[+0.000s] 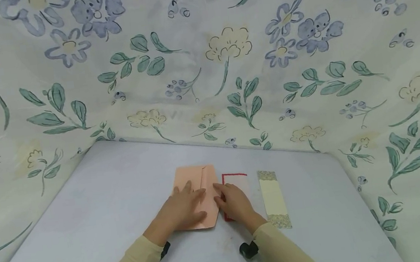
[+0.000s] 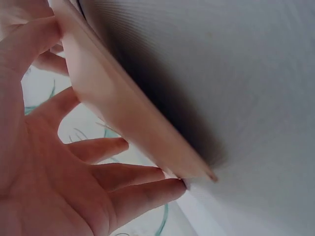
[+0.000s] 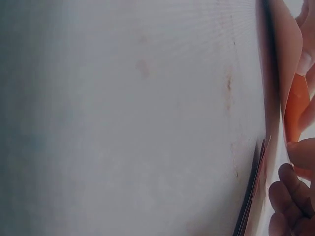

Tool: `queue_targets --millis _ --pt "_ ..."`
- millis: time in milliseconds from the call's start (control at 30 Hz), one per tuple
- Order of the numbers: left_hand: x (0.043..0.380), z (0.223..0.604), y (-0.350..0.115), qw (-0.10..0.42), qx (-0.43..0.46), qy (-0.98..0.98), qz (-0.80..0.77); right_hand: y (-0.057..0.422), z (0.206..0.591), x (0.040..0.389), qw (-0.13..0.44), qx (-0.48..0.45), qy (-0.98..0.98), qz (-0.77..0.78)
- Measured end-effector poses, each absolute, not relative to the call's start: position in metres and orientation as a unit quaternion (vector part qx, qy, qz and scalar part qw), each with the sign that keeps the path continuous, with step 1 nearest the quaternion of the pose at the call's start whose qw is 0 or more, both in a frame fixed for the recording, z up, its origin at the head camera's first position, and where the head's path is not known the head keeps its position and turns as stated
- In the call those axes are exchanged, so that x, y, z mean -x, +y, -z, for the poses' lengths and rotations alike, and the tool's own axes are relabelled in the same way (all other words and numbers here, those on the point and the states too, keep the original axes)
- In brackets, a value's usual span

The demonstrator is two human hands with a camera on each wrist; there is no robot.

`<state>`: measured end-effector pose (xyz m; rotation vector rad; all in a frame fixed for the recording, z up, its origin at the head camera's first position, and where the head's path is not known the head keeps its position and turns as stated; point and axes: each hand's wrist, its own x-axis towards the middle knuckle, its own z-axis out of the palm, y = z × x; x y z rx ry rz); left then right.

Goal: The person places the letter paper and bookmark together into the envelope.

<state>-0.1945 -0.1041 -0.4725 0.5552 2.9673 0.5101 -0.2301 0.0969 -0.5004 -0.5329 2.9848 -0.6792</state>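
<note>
A folded peach paper envelope (image 1: pixel 211 217) lies on the white table, with an overlapping seam running down its face. My left hand (image 1: pixel 181 207) rests on it with fingers spread. In the left wrist view, those fingers (image 2: pixel 142 189) touch the paper along its edge. At the envelope's right side, my right hand (image 1: pixel 235 201) has its fingers bent, and thumb and forefinger hold that edge. A raised layer shows deeper orange inside in the right wrist view. The underside of the right fingertips' grip is partly hidden.
A pale card with a red border (image 1: pixel 234 174) lies partly under the right hand. Farther right is a cream strip (image 1: pixel 273 197) with glittery ends. The white table (image 1: pixel 123 188) meets a floral cloth (image 1: pixel 204 84) at its back and sides.
</note>
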Motion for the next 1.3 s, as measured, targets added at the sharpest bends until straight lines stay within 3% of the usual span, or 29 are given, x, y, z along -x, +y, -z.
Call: queue_targets --millis 533,1300 --pt "0.1966 0.4751 -0.1075 0.043 -0.161 0.966 -0.197 0.0957 0.4977 0.2302 0.014 0.144 0.931 0.334" --pt "0.1967 0.4705 -0.1111 0.028 -0.142 0.966 -0.214 0.0982 0.5017 0.2288 -0.007 0.156 0.943 0.293"
